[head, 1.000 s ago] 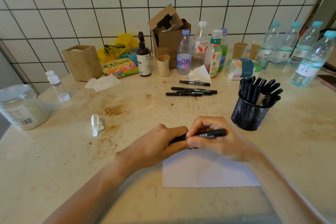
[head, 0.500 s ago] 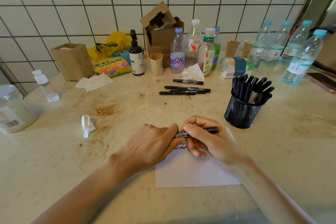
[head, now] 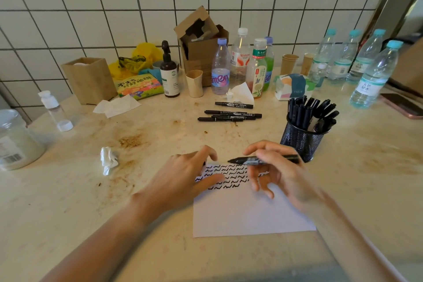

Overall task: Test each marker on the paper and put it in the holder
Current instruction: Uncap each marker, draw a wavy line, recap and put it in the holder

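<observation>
A white paper point(head: 247, 213) lies in front of me, with several rows of black squiggles across its top. My right hand point(head: 281, 174) pinches a black marker point(head: 289, 157) level above those squiggles, its dark tip pointing left. My left hand point(head: 183, 178) rests on the paper's top left corner, fingers relaxed and apart from the marker. I cannot tell whether it hides a cap. The black mesh holder point(head: 302, 142), full of several black markers, stands just right of my right hand. Several more loose markers point(head: 231, 115) lie farther back at the middle.
A crumpled tissue point(head: 109, 159) lies left of the paper. A plastic jar point(head: 16, 142) and a small bottle point(head: 51, 107) stand at far left. Bottles point(head: 372, 75), cups, a cardboard box point(head: 201, 52) and a tissue pack line the tiled wall. A phone point(head: 402, 105) lies at right.
Both hands held the marker together before. My left hand has let go and moved left onto the paper, uncovering the squiggles. My right hand keeps the marker.
</observation>
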